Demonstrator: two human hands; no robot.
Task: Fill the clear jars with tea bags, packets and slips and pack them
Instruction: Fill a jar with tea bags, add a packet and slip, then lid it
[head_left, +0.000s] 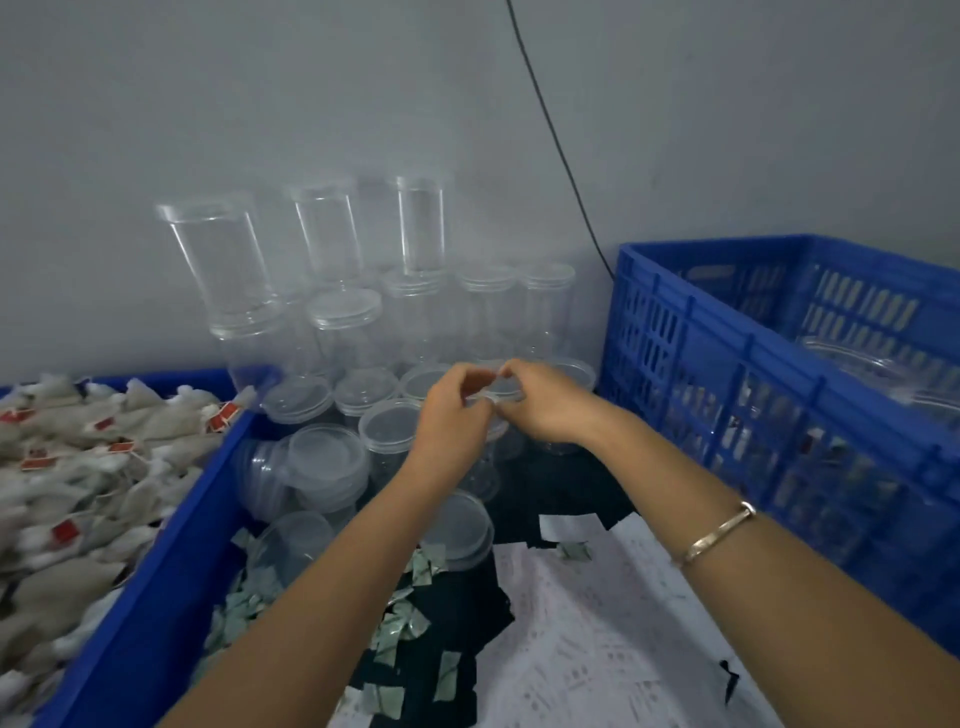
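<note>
Honestly this looks like barely-started territory. Closest to the camera, the little greenish packets (410, 634) and a few white slips (566, 527) are just scattered loose over the dark cloth (452, 670), none of them in anything. On the left the blue bin (171, 545) is heaped with tea bags (78, 467), so plenty of stock is waiting. Past that, both hands are on one clear jar (491, 462) standing in the middle of the bunch: the left hand (452, 415) and right hand (545, 405), bracelet (717, 535) on that wrist, each pinch the edge of its lid (498, 392) with curled fingertips. Can't tell if the lid is going on or coming off, but the jar under it looks empty to me, so my guess is opening it to fill. A couple of lidded jars (322, 467) lie tipped beside the bin, also with nothing inside. Further back the stacked jars (332, 234) against the wall are all see-through and bare. The blue crate (779, 389) on the right has some clear stuff in it, maybe packed ones, too blurry to call. So filling and packing are pretty much all ahead.
</note>
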